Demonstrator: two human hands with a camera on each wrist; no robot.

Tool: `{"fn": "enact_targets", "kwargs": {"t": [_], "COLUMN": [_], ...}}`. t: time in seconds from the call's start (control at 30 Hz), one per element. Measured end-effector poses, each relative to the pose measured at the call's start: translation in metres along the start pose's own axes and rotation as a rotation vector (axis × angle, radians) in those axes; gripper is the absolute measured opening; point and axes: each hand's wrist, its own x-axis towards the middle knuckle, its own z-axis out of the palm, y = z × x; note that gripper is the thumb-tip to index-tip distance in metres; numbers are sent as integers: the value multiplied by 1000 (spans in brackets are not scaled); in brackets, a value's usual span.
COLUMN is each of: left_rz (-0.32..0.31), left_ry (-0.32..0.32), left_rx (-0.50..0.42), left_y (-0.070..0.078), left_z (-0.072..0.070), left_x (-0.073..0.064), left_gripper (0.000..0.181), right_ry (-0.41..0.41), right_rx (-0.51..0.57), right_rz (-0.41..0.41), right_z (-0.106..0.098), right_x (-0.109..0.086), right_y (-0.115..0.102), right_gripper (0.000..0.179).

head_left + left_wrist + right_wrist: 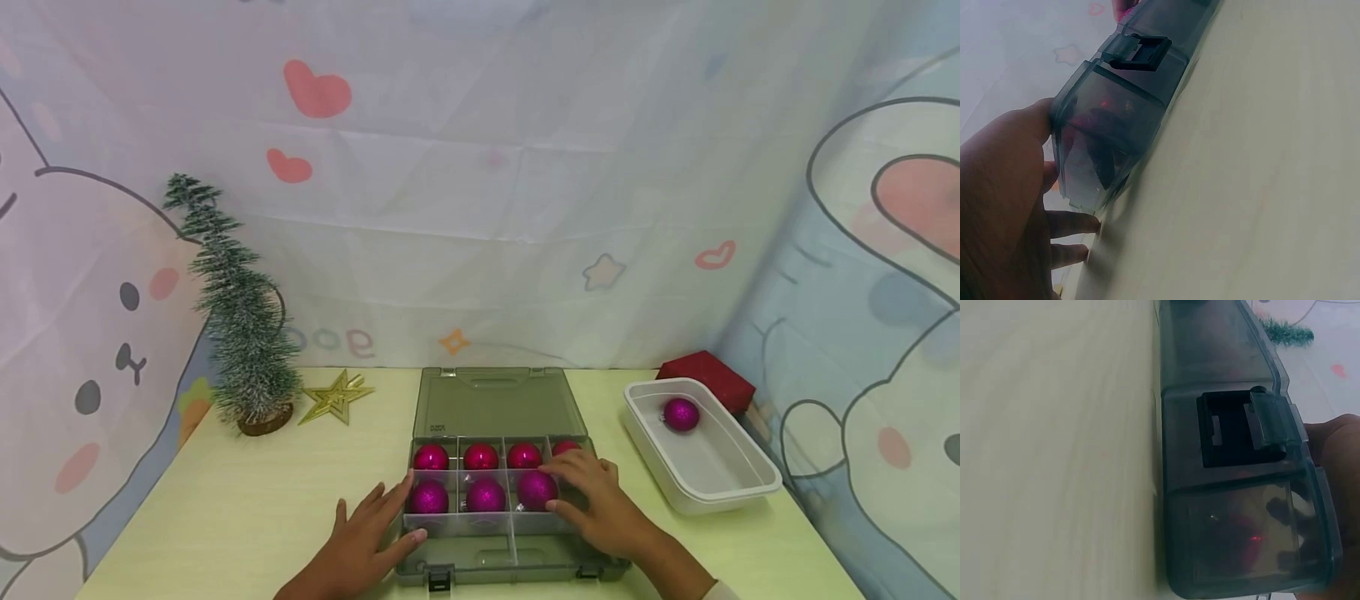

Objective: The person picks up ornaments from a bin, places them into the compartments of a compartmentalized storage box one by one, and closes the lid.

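Note:
A grey see-through divider box (480, 550) stands open on the table, lid folded back. Its back row holds several shiny red ball ornaments (481, 456). Glittery purple ball ornaments (429, 497) fill the middle row's first two compartments. In the third, my right hand (600, 504) pinches another purple ball ornament (537, 490) between thumb and fingers. My left hand (367, 537) steadies the box's left side, thumb on the rim and fingers extended. The left wrist view shows that hand (1007, 169) at the box corner (1104, 119); part of it is hidden behind the box.
At the right, a white plastic tub (705, 467) holds one purple ball ornament (681, 414). A red box (708, 379) lies behind it. A small frosted tree (251, 333) and a gold star (337, 398) stand at the back left, before a printed cloth (465, 208).

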Motion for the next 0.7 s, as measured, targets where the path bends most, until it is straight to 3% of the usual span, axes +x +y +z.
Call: {"fn": "enact_targets", "kwargs": {"t": [0.27,0.7], "left_rz": [-4,-8], "left_ry": [-3,-3], "left_rx": [-4,-16], "left_y": [-1,-2], "left_z": [1,1], "left_x": [1,0], "left_gripper": [84,85], "right_ry": [-20,21], "right_rx": [-5,-14], "right_rz": [48,9], "right_z": [0,-10], "right_x": [0,3], "right_y": [-3,0], "right_gripper": [40,41]}}
